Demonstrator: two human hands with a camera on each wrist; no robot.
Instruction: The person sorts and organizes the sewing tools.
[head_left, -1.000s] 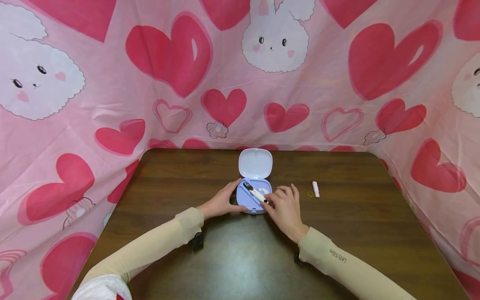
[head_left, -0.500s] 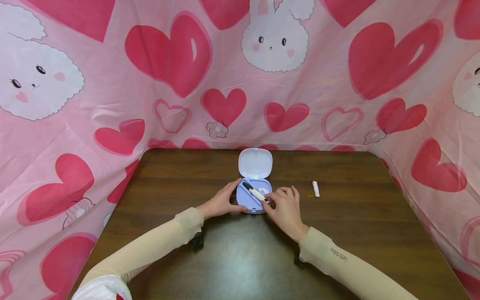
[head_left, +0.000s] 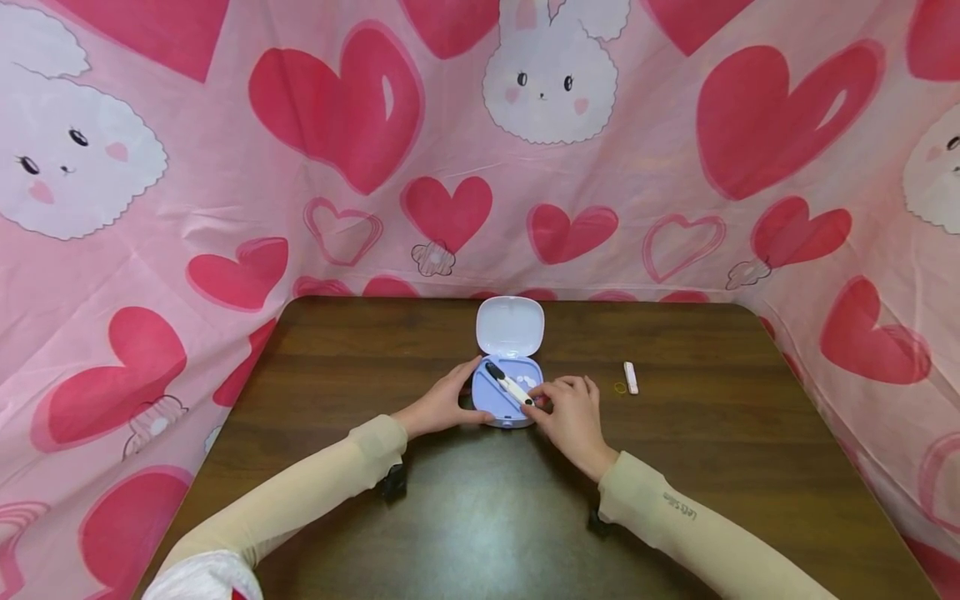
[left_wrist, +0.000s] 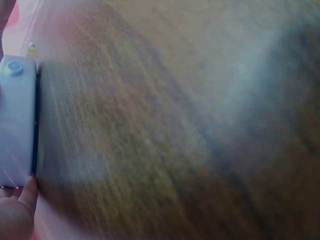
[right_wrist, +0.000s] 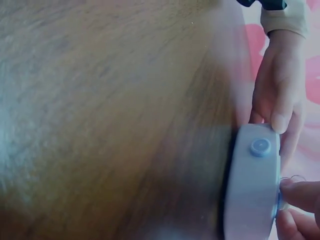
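Note:
A small light-blue case point(head_left: 489, 407) stands on the table, its white lid point(head_left: 510, 327) raised at the back. My left hand point(head_left: 444, 404) holds the case by its left side and front corner, thumb in front. Between the thumb and fingers of my right hand point(head_left: 572, 421) I pinch the near end of a slim white-and-black pen-like tool point(head_left: 516, 390), which slants across the case. White bits point(head_left: 527, 382) lie inside, beside the tool. In the right wrist view the case's front point(right_wrist: 252, 190) shows a round button; the tool is hidden there.
To the right on the dark wooden table point(head_left: 712, 433) lie a short pale stick-like piece point(head_left: 631, 377) and a thin yellow ring point(head_left: 620, 388). Behind the table hangs a pink heart-patterned cloth point(head_left: 465, 108).
The pen-like tool has shifted and turned very slightly in my right fingers. My left hand and the case stay where they were.

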